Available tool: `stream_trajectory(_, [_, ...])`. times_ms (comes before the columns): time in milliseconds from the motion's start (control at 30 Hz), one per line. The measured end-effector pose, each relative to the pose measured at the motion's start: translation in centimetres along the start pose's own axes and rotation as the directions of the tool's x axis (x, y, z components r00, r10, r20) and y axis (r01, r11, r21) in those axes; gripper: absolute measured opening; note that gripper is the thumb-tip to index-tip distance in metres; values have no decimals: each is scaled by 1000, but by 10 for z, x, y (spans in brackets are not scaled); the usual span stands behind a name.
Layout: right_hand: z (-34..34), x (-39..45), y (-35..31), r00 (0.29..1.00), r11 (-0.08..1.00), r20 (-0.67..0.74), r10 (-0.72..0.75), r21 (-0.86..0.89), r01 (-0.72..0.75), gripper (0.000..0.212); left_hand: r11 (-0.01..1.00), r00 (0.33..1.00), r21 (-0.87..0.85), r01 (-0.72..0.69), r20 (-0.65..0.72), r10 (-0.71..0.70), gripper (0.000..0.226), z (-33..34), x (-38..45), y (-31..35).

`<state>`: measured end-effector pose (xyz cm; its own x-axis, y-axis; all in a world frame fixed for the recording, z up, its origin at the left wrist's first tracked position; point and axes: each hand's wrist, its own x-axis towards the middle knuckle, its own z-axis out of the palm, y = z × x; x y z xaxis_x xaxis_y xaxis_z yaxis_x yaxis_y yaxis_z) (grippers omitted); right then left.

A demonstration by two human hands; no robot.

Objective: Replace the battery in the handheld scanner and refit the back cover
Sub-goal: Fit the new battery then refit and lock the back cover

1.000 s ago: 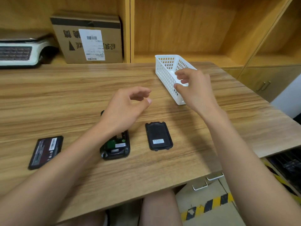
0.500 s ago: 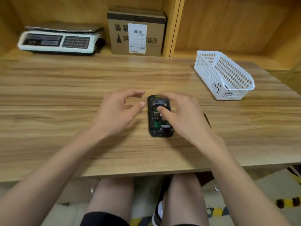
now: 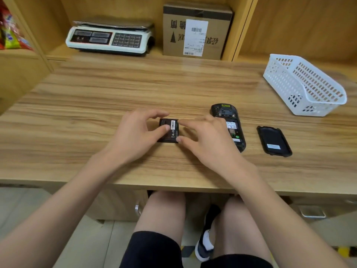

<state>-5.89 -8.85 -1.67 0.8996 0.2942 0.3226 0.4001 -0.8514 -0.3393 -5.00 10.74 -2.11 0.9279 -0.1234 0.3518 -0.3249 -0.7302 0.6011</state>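
A flat black battery (image 3: 170,130) with a white label lies on the wooden table (image 3: 135,89) between both hands. My left hand (image 3: 135,136) touches its left side, thumb on its top face. My right hand (image 3: 206,140) touches its right edge with fingertips. The black handheld scanner (image 3: 229,122) lies face down to the right, its battery bay open and empty, partly hidden by my right hand. The black back cover (image 3: 274,141) lies inner side up, further right.
A white perforated basket (image 3: 305,86) stands at the table's right rear. On the shelf behind sit a white weighing scale (image 3: 108,38) and a cardboard box (image 3: 195,31). Colourful packets (image 3: 9,35) sit on the far left shelf. My knees are under the table's front edge.
The view swung left. My right hand left the scanner and both hands moved onto the battery, which sits nearer the scanner than before.
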Motion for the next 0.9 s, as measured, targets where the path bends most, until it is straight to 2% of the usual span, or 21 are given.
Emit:
stream_trajectory(133, [10,2,-7,999,998,48,-10,-65,13,46,998,1000,61,-18,10,17,30,-5,-7,-10])
stream_trajectory(433, [14,1,-7,999,998,20,-35,-46,35,35,989,997,129,-72,48,67,30,-4,-15,-17])
stream_trajectory(667, [19,1,-3,1000,999,1,-31,-24,31,32,999,1000,44,-23,20,22,23,1,-16,-12])
stream_trajectory(900, [4,-6,8,995,988,-83,60,146,-48,31,994,999,-105,-19,-37,15,22,10,-10,5])
